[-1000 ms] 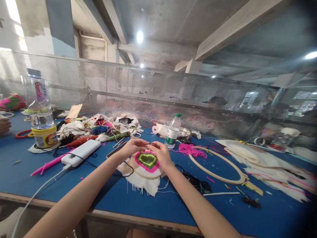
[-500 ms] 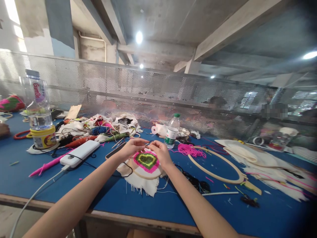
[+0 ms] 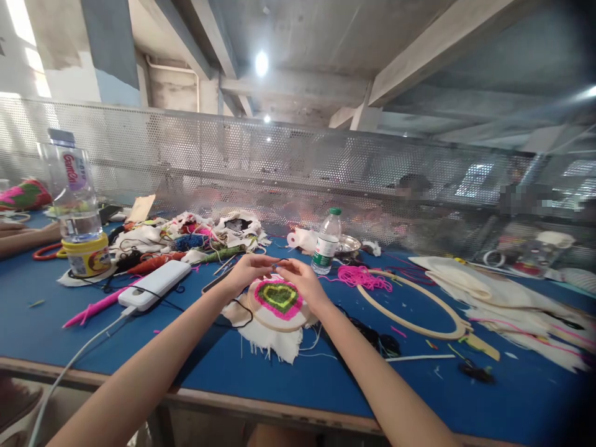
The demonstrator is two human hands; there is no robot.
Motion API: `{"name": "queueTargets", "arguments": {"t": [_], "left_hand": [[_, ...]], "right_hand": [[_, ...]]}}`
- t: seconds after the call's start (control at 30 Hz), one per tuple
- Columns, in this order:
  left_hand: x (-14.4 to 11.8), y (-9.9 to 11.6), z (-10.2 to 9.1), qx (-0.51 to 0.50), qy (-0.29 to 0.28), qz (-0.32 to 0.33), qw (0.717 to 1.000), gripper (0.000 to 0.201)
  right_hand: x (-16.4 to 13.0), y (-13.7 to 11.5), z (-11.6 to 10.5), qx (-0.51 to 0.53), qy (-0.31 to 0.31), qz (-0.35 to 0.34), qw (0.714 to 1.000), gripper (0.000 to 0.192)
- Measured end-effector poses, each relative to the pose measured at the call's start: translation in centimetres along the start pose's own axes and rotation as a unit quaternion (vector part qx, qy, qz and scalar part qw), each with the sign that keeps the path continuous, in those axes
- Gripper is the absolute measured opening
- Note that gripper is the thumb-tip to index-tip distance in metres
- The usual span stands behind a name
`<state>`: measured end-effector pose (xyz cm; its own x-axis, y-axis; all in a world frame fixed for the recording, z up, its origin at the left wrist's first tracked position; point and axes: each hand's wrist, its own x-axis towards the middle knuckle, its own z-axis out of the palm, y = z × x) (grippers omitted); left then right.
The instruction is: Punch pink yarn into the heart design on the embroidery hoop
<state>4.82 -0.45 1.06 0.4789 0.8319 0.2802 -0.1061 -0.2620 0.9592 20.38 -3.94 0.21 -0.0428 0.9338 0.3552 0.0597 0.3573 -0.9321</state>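
A small wooden hoop (image 3: pixel 274 320) lies on the blue table (image 3: pixel 233 379), stretched over white cloth with a pink, green and dark heart (image 3: pixel 278 297) stitched in it. Both of my hands hover over its far edge, fingertips meeting. My left hand (image 3: pixel 249 270) and my right hand (image 3: pixel 300 280) pinch a thin dark thread or needle between them; it is too small to name. A dark thread loops from the cloth toward my left forearm.
A large empty hoop (image 3: pixel 414 307) and pink yarn (image 3: pixel 361 278) lie to the right. A small water bottle (image 3: pixel 326 242) stands behind my hands. A white power bank (image 3: pixel 153 285), pink tool (image 3: pixel 95 305), yellow tub (image 3: pixel 86 256) under a bottle, and fabric scraps (image 3: pixel 186 239) lie left. Another person's arm (image 3: pixel 25 236) rests far left.
My hands stay pinched together over the hoop with little shift. The view moved slightly right. Another person's arm has reached further onto the table at the far left.
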Motion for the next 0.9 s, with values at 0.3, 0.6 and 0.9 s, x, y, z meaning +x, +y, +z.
{"name": "queueTargets", "arguments": {"t": [0.3, 0.6, 0.9], "left_hand": [[0.0, -0.3, 0.2, 0.050, -0.043, 0.022, 0.998, 0.033], [-0.9, 0.6, 0.6, 0.317, -0.024, 0.158, 0.935, 0.024], [-1.0, 0.5, 0.6, 0.362, -0.019, 0.166, 0.917, 0.022]], "right_hand": [[-0.2, 0.0, -0.1, 0.042, 0.035, 0.025, 0.998, 0.024], [-0.2, 0.7, 0.1, 0.046, 0.053, 0.033, 0.997, 0.027], [-0.3, 0.3, 0.4, 0.044, 0.043, 0.002, 0.998, 0.024]]}}
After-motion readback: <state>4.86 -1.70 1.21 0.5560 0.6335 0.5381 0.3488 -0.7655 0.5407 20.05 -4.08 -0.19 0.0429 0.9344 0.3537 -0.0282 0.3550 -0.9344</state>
